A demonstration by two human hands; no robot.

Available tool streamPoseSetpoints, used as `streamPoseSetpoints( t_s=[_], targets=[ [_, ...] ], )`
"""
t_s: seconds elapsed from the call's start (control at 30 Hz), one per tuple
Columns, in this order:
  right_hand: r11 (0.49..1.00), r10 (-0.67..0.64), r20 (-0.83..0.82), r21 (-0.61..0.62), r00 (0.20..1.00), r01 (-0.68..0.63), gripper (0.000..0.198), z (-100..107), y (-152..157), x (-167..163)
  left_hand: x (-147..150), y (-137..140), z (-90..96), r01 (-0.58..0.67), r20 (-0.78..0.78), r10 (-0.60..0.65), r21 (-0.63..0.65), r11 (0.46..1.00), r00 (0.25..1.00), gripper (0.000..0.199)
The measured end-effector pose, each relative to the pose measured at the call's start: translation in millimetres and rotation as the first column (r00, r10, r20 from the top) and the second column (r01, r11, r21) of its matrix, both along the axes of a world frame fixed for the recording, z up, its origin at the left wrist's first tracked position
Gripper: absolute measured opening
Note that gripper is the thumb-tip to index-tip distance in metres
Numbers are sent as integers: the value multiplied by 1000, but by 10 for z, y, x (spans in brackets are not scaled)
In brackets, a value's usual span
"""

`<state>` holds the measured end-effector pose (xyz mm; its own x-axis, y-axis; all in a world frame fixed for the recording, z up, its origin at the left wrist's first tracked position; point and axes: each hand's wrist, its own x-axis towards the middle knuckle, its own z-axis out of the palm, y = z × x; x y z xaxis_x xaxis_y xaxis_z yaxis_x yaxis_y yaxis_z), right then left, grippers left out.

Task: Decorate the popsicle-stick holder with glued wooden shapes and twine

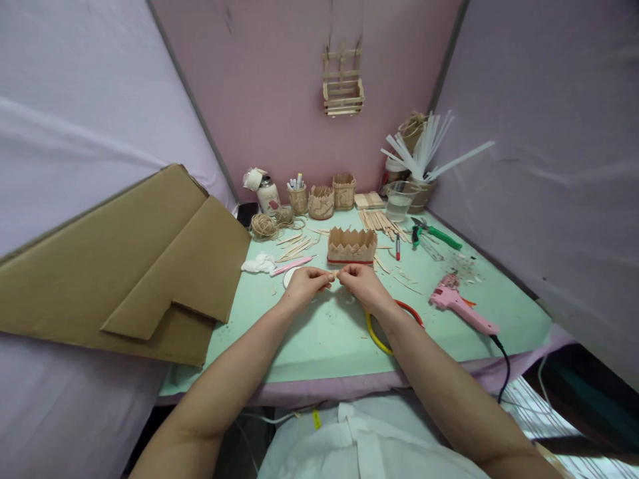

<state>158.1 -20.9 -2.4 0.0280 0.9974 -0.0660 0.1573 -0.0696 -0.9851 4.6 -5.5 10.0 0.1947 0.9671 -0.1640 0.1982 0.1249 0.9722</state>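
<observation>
My left hand (pixel 308 284) and my right hand (pixel 365 283) meet over the front middle of the table, fingers pinched. Between the fingertips shows a small pale piece (pixel 335 273), wood-coloured and too small to make out well. Just behind the hands stands a rectangular box made of wooden craft sticks (pixel 352 247), with a jagged top edge and a red band along its base. A white round object (pixel 289 278) is partly hidden by my left hand. Under my right forearm lies a tool with red and yellow handles (pixel 379 338), its other end covered.
A pink glue gun (pixel 464 309) with a cord lies at right, near green-handled pliers (pixel 442 236). Craft sticks (pixel 379 223), a marker (pixel 398 247) and a clear cup (pixel 399 201) sit behind. Twine (pixel 263 227), a pink pen-like tool (pixel 294 265) and cardboard (pixel 150 273) are left.
</observation>
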Motion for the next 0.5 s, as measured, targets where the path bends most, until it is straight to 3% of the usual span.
streamPoseSetpoints(
  t_s=[0.1, 0.27, 0.5],
  targets=[
    [1000, 7, 19, 10, 1000, -7, 19, 65, -26, 6, -79, 53, 4, 50, -92, -47, 30, 998, 995, 33],
    [995, 82, 166, 45, 983, -91, 17, 176, -72, 16, -175, 93, 35, 144, -105, -137, 70, 987, 985, 28],
    [983, 158, 299, 39, 941, -178, 16, 152, -78, 69, -191, 98, 0, 203, -219, -186, 57, 978, 958, 22]
  ],
)
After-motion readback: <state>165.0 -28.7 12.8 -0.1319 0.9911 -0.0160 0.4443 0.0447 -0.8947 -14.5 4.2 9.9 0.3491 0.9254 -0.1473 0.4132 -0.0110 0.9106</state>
